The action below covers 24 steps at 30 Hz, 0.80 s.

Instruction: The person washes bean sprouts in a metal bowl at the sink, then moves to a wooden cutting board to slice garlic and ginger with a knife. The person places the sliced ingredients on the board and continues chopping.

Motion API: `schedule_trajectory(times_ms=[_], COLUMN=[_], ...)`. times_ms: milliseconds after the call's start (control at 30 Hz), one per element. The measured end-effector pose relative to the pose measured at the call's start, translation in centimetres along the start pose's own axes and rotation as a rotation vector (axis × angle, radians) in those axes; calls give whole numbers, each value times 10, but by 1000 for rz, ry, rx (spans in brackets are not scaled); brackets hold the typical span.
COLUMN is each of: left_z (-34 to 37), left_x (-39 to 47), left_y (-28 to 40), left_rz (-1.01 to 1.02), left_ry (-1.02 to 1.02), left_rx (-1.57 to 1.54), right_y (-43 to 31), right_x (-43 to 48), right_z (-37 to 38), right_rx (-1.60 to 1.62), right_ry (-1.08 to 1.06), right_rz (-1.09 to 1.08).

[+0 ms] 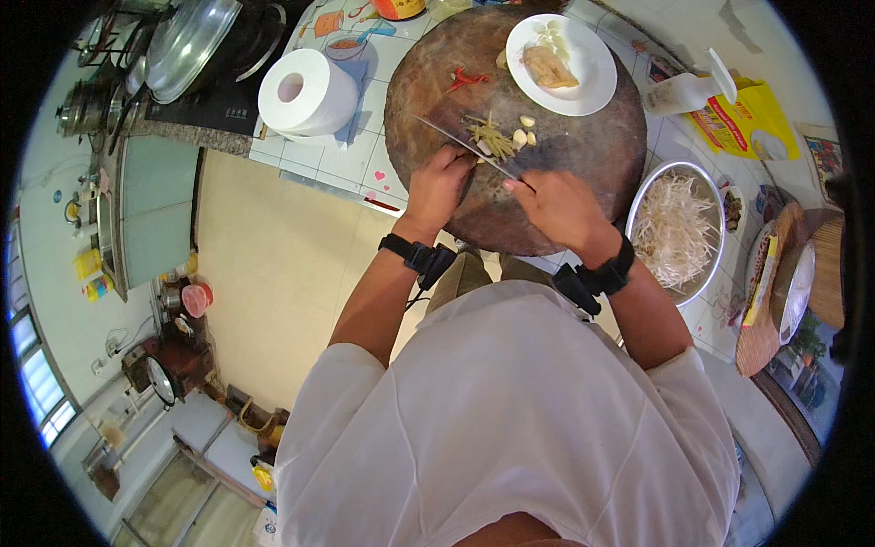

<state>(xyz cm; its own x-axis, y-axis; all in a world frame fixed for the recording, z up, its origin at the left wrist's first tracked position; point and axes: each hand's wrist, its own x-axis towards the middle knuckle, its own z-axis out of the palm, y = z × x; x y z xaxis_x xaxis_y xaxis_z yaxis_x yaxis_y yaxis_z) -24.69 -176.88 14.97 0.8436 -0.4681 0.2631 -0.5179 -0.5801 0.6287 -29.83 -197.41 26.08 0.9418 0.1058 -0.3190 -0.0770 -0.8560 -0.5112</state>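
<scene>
My right hand [564, 208] grips a kitchen knife [468, 145], its thin blade slanting up to the left over a round wooden chopping board [437, 82]. Against the near side of the blade, my left hand [437, 188] rests with curled fingers; whatever lies under its fingertips is hidden. Just beyond the blade is a small heap of thin yellowish-green strips [495, 137], perhaps ginger. Several peeled garlic cloves [519, 139] sit to its right. Red chilli pieces [467, 79] lie farther back. A white plate [595, 75] on the board holds a pale brown lump [549, 67].
Right of the board stands a metal bowl [719, 225] of bean sprouts [673, 229]. A white pump bottle [673, 94] and a yellow packet [752, 116] are behind it. To the left are a paper roll [314, 96] and a hob with a metal wok lid [188, 44].
</scene>
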Motion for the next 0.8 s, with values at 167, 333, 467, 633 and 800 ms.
schedule_trajectory(times_ms=[167, 333, 467, 633, 800], left_z=[-1, -1, 1, 0, -2], left_x=[1, 2, 0, -3, -1], left_y=[0, -2, -2, -1, -2], left_rz=[22, 14, 46, 15, 30], left_ry=[20, 18, 47, 28, 20], left_rx=[9, -13, -8, -14, -33], right_y=[-1, 9, 5, -4, 0], right_x=[17, 9, -1, 9, 20], right_z=[12, 3, -3, 11, 19], right_rx=[86, 140, 55, -6, 142], right_ry=[34, 46, -8, -22, 59], right_rz=[-12, -55, -17, -2, -12])
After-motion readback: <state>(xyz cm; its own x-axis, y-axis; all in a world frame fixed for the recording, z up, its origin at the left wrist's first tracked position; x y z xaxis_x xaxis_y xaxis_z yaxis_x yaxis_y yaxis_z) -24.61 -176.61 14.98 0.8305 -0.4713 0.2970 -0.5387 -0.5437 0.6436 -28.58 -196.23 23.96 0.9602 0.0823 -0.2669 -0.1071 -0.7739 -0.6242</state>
